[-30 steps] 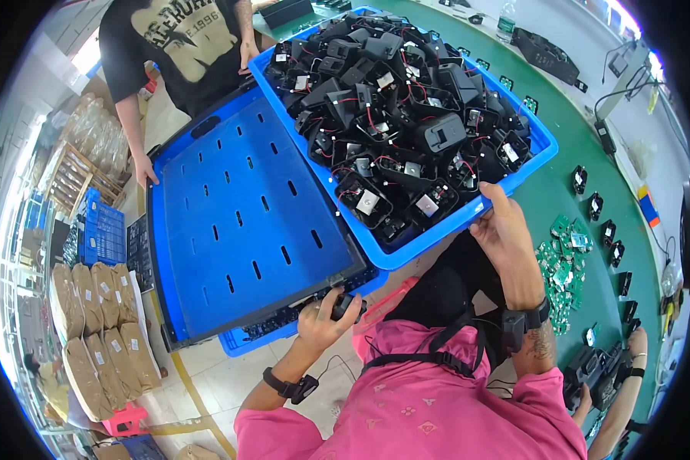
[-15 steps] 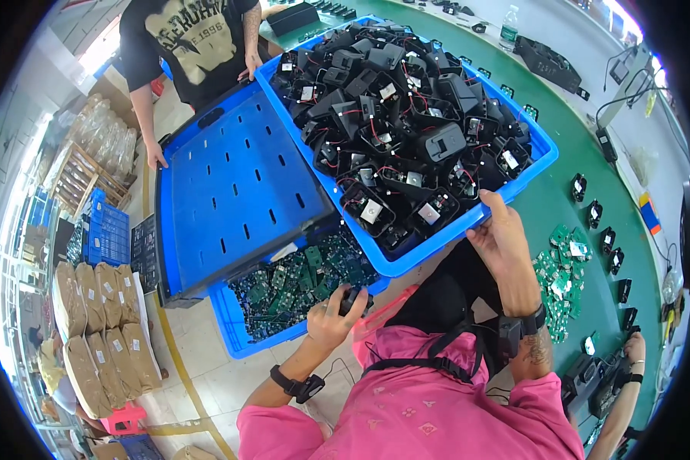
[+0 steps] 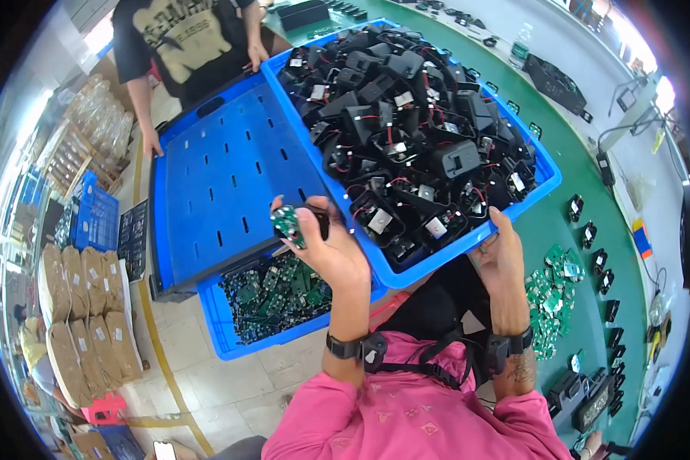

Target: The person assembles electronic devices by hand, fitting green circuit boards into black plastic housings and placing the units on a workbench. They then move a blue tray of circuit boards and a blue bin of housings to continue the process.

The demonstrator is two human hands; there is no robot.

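In the head view, the left hand is raised over the near right corner of the slotted blue tray, its fingers half curled around a green circuit board. A black piece also shows between those fingers, though what it is cannot be told. The grip looks light, and is probably best kept to the edges of the board so that no small parts get pressed or scraped.

The right hand is partly closed at the near side of the big blue bin, thumb up at the rim; how far its fingers reach beneath is hidden. The bin is heaped with black casings, some rising above the rim, so a level, steady hold seems wise: a tilt could spill the top ones.

A co-worker's hand is at the tray's far left edge. Below the tray's near edge sits a lower blue bin of green boards. Good care here would mean lifting the board clear of both rims and keeping the left wrist strap from catching on the lower bin.
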